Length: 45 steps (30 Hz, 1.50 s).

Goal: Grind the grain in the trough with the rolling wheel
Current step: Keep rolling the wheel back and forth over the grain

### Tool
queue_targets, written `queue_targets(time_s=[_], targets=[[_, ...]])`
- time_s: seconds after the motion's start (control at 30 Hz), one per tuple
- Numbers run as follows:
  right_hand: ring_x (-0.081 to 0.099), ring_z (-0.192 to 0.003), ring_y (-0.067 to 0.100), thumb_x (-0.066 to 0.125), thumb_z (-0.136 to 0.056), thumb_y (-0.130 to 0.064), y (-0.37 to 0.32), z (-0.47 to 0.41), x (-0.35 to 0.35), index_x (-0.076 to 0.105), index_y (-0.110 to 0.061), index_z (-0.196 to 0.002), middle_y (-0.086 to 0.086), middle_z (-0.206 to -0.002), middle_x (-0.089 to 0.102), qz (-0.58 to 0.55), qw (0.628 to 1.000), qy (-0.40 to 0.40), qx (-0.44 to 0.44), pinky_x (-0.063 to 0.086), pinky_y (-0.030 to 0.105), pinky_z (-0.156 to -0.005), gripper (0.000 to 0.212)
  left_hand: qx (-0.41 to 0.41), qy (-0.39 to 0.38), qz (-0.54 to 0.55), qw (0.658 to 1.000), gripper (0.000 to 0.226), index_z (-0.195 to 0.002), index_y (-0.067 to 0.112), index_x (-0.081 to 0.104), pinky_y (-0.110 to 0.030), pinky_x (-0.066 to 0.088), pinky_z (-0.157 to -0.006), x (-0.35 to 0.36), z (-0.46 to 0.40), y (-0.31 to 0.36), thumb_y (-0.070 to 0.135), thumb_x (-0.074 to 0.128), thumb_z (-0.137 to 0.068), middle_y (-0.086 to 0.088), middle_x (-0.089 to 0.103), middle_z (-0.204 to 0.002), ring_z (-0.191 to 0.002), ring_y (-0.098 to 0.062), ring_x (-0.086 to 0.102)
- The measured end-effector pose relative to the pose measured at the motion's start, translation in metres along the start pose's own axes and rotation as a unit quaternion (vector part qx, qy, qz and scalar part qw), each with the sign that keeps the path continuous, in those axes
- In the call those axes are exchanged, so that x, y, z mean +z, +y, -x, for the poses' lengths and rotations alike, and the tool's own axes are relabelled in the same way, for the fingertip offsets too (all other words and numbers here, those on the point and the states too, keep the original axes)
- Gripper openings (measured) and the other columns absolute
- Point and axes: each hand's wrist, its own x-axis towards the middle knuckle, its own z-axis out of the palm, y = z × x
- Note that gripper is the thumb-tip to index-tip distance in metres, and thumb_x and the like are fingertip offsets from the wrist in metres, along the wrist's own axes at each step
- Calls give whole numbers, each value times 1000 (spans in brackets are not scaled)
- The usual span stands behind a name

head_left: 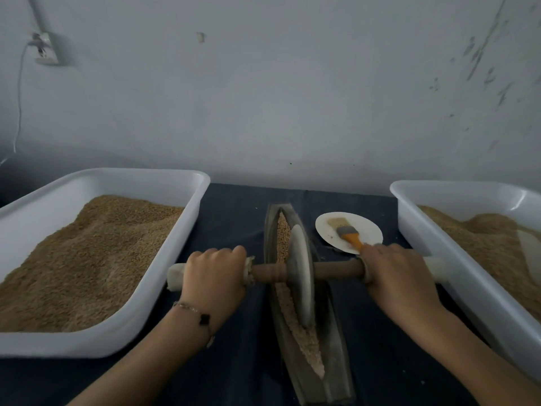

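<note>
- Left hand (215,269) wraps its axle end, fingers curled over the top; right hand (392,266) grips the other end same way. Both firmly closed round the handle (336,269).
- Rolling wheel (301,276) stands upright in the trough (330,332), approx mid-length, rim down in the grain (295,326).
- Grain lies along the trough's groove: whole-looking kernels on the far side of the wheel, paler crushed stuff on the near side & piled toward the near tip.
- To do it well, imo: keep axle level w/ equal push from both hands so the wheel doesn't tip or ride up the trough wall; roll full length, esp. over the far, less-broken part; ease off near the tips so grain doesn't spill out.
- Around the trough: left tub (187,218) of grain just left, right tub (409,218) just right; both sit close to the handle ends, so knuckles could knock the tub walls.
- Plate (369,230) w/ a brush (347,232) sits right of the trough's far half, just beyond the right hand; long forward strokes may clip it.
- All on a dark-cloth surface (234,218).
</note>
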Motion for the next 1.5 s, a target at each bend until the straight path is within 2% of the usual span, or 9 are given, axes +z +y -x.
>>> queue_targets(time_s=[0.1,0.23,0.37,0.6,0.77,0.93,1.07,1.3,1.5], targets=[[52,-75,19,60,-85,-21,-4,-37,15,58,-26,-88,-6,-80,60,-9,998,56,-3,26,31,-64,6,-22,-34,40,998,18,-80,27,39,-26,35,-62,13,-30,-7,36,52,-88,11,42,-67,-63,-9,44],[37,-67,19,57,-86,-18,-7,-92,25,38,-21,-71,-2,-71,51,-9,995,95,9,25,31,-63,25,-57,-24,74,995,12,-84,23,49,-30,43,-67,18,-68,-10,33,50,-91,5,58,-80,-70,-14,52],[36,-67,17,48,-96,-32,-4,-119,34,40,-21,-73,-3,-70,47,-18,995,97,12,27,31,-64,27,-78,-1,57,995,19,-79,22,52,-30,41,-70,16,-93,-11,32,47,-93,2,60,-80,-73,-18,55],[43,-73,18,60,-86,-14,-10,-97,32,40,-20,-77,-2,-78,53,-21,994,104,32,29,30,-67,22,-72,22,39,996,21,-78,23,47,-29,39,-66,23,-79,-8,36,46,-94,6,52,-71,-67,-14,51],[57,-87,24,63,-85,-15,-13,-40,9,60,-15,-91,3,-90,63,-27,993,112,-1,41,36,-79,6,-16,16,76,997,22,-76,27,39,-26,38,-60,22,-23,-11,38,52,-90,11,45,-68,-64,-10,50],[54,-65,27,79,-49,3,-3,32,-15,58,-14,-74,2,-68,56,-21,985,167,-45,40,36,-62,37,1,18,69,997,24,-75,33,34,-22,23,-52,9,38,-12,42,53,-85,14,39,-66,-61,-4,39],[54,-63,25,82,-40,5,1,43,-22,56,-17,-71,-1,-66,54,-30,984,166,-57,41,36,-60,46,-6,36,74,997,19,-75,31,37,-17,14,-48,1,55,-9,37,54,-83,13,37,-62,-59,-5,37],[56,-65,24,84,-57,-6,-5,2,9,58,-16,-74,1,-69,59,-37,991,130,-11,35,33,-60,32,-22,31,37,999,18,-77,31,37,-25,26,-53,12,16,-10,39,51,-85,12,43,-69,-63,-7,43],[57,-79,21,66,-81,-22,-10,-63,25,56,-20,-80,-1,-82,62,-31,993,115,20,33,33,-68,11,-55,31,55,997,16,-77,29,42,-25,33,-56,29,-46,-15,37,52,-87,11,45,-66,-61,-9,45]])
